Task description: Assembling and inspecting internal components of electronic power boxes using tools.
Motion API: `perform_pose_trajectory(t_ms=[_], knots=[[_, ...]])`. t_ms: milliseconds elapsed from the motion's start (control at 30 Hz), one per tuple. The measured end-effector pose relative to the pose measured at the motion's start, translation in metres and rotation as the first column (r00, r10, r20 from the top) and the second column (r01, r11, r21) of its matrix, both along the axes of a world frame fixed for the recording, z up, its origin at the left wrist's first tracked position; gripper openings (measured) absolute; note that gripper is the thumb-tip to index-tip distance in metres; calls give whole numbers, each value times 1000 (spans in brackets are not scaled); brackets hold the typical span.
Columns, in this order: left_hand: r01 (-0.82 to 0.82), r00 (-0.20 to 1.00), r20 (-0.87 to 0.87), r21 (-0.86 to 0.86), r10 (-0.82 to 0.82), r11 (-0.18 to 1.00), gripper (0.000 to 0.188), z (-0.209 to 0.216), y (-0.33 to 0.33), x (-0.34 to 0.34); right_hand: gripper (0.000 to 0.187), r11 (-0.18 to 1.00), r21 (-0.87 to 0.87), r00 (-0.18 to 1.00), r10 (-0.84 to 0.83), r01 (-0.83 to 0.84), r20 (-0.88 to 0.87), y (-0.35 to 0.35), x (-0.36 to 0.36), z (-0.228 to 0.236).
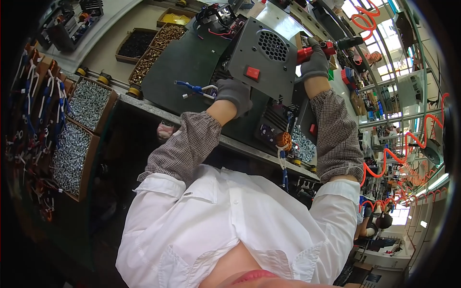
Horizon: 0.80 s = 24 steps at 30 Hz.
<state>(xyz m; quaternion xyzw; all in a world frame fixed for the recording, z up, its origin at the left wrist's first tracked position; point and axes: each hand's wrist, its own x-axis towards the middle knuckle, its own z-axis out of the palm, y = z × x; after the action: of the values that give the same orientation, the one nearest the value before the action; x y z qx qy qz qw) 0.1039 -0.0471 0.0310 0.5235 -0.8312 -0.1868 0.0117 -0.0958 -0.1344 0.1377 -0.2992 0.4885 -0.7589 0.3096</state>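
Note:
A grey metal panel (241,54) with a round honeycomb vent and a red rocker switch (252,73) stands tilted over the green work mat (180,72). My left hand (234,96), in a grey glove, is closed at the panel's lower left edge; its fingertips are partly hidden. Beside that hand, a blue and white cable (192,87) sticks out to the left. Gloved in grey too, my right hand (315,62) wraps around a red and black power screwdriver (329,48) at the panel's right edge. The tool's tip cannot be made out.
Boxes of brass fasteners (166,37) and black screws (138,44) lie left of the mat. Silver screws fill cartons (90,103) at far left, near hanging wire bundles (36,96). A copper coil (283,140) sits by the front edge. Orange coiled hoses (367,21) hang at right.

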Motion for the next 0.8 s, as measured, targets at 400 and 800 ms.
perform_pose_trajectory(t_ms=[400, 800], knots=[[64, 993, -98, -25, -66, 998, 36, -1, -10, 14, 28, 993, 64, 990, 91, -98, 109, 4, -24, 10], [134, 991, -21, 162, -133, 978, 39, 6, -28, 17, 29, 957, 46, 958, 286, -287, 37, -12, -17, -6]])
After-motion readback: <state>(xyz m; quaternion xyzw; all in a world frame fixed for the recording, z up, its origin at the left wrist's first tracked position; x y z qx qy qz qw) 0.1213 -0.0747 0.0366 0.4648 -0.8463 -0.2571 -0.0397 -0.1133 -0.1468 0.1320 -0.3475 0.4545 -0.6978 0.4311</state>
